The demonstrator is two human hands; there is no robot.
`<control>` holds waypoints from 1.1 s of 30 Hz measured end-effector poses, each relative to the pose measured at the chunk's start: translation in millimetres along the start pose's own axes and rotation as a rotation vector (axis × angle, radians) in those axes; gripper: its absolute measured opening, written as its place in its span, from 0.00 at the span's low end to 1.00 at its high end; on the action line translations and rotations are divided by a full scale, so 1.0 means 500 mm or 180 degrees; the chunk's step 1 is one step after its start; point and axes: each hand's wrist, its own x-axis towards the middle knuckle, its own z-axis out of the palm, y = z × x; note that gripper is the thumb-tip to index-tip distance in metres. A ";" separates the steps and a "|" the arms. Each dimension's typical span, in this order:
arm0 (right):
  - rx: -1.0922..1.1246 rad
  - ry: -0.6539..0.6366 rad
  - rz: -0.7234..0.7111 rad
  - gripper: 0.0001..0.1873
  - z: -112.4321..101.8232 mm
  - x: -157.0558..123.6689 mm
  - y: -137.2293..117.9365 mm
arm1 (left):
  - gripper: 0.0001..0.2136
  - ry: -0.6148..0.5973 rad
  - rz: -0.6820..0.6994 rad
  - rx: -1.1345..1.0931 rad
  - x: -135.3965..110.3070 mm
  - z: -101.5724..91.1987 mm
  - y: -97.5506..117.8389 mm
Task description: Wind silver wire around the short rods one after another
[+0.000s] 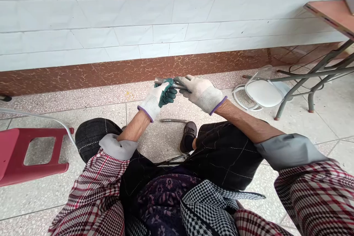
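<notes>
A grey metal rod with a threaded section is held up between my hands, above the floor near the wall. My left hand, in a white glove with a green coated palm and purple cuff, is closed around its left part. My right hand, gloved the same way, has its fingers closed over the right end and hides that end. Whether a second rod lies alongside in the grip, I cannot tell. Below, a similar rod, threaded at its left end, lies on the floor by my shoe.
A red plastic stool lies on its side at the left, with a pale cable near it. To the right, a white folding chair lies by a metal-legged table. A tiled wall runs along the front.
</notes>
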 end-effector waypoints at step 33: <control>0.3578 -0.0765 0.0287 0.08 -0.011 0.001 0.048 | 0.08 -0.0478 0.0778 0.0556 -0.031 0.012 0.019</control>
